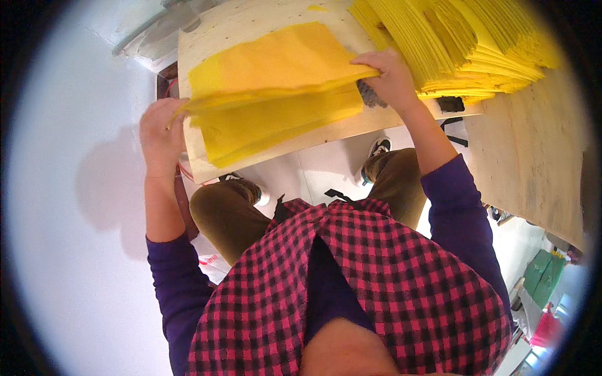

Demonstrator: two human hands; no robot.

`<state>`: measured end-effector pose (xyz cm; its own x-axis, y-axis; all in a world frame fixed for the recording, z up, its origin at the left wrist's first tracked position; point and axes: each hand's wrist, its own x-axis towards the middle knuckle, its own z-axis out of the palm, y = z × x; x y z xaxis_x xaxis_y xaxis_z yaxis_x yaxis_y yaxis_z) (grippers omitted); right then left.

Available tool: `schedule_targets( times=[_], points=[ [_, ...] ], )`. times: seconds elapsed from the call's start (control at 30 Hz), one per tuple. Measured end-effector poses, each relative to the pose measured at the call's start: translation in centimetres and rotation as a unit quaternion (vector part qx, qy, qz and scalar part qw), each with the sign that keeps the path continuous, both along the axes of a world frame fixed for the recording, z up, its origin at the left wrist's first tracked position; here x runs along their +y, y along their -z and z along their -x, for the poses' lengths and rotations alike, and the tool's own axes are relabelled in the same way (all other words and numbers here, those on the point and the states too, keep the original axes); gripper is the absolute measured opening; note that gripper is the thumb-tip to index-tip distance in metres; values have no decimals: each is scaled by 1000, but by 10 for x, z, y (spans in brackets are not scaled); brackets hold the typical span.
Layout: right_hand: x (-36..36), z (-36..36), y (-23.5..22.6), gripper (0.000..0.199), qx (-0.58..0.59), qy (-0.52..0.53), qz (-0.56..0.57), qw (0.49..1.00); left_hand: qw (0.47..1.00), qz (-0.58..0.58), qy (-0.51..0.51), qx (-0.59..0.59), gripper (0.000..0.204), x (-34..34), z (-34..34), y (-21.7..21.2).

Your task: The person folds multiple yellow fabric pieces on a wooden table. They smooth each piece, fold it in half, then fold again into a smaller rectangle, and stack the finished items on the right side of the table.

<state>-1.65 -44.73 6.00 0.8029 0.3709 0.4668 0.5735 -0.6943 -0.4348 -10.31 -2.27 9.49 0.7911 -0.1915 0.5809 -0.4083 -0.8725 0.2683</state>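
Two hands [162, 130] [390, 76] hold a yellow sheet [276, 91], long axis left-to-right, perhaps folded.

The left hand [162, 135] and the right hand [392, 75] grip opposite ends of a yellow cloth [276, 59], pulling a raised ridge across it from side to side. The cloth lies on a pale wooden table [213, 37], its far part more orange than its near part. Just beyond the right hand, a tall stack of folded yellow cloths [458, 44] sits at the table's right; a wooden board [527, 150] lies nearer on that side. Below are brown trousers [219, 207], dark shoes [379, 147] on a pale floor [301, 169], purple sleeves [461, 219] and a pink-and-black checked apron [401, 269]. A white wall [75, 94] stands at left.
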Motion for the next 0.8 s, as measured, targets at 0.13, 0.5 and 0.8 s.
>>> schedule_targets(
  times=[0.13, 0.5, 0.8],
  points=[
    [0, -15, -15, 28, 69, 30, -78, 994, 997, 73, 22, -7, 18, 10, -23, -20],
    [39, -82, -47, 14, 217, -29, -447, 867, 979, 144, -62, 132, 26, 37, -48, -40],
    [92, -168, -123, 21, 168, -153, -360, 905, 954, 236, -159, 91, 34, 71, -90, -54]
  ],
)
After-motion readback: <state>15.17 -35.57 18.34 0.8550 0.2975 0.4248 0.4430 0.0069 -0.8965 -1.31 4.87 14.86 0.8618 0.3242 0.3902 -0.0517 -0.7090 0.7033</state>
